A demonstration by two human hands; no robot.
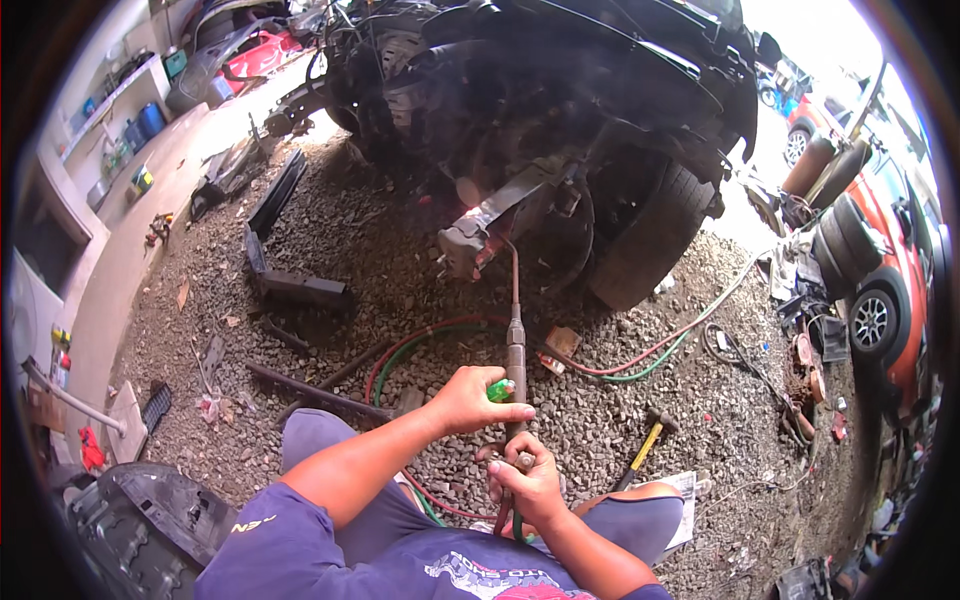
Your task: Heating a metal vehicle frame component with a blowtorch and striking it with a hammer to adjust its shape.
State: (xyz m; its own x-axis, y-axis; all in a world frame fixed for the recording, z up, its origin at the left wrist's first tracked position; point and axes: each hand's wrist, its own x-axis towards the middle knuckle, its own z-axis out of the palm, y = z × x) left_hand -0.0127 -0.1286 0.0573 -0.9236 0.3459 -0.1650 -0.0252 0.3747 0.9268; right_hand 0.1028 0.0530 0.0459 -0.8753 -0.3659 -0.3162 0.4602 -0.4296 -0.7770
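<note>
Gravel ground (pixel 330 250) covers this open yard, with a stripped car (pixel 560 110) raised at the far side and an orange car (pixel 880 260) at the right edge.

Far to the left of the grip lie black trim parts (pixel 290 285) and a long dark bar (pixel 320 392) on the stones. The left hand (pixel 470 400) is closed around the cutting torch (pixel 516 350) at the middle of its body, and a small green lighter (pixel 501 390) is pinched in the same fingers. Just below it, nearer to the body, the right hand (pixel 525 480) is closed around the rear end of the torch, where the red and green hoses (pixel 440 345) enter. Ahead of both grips the thin tube runs to the tip, which is close to the bent metal bracket (pixel 480 225) under the car; there seems to be a glow there, but I cannot be sure.

I judge the torch stiff and rather heavy for its size, with hoses that pull backward, so two hands on the thick handle is the correct hold; the front tube will be hot. To the right of the grips a hammer (pixel 645 445) with a yellow handle rests on the gravel.
</note>
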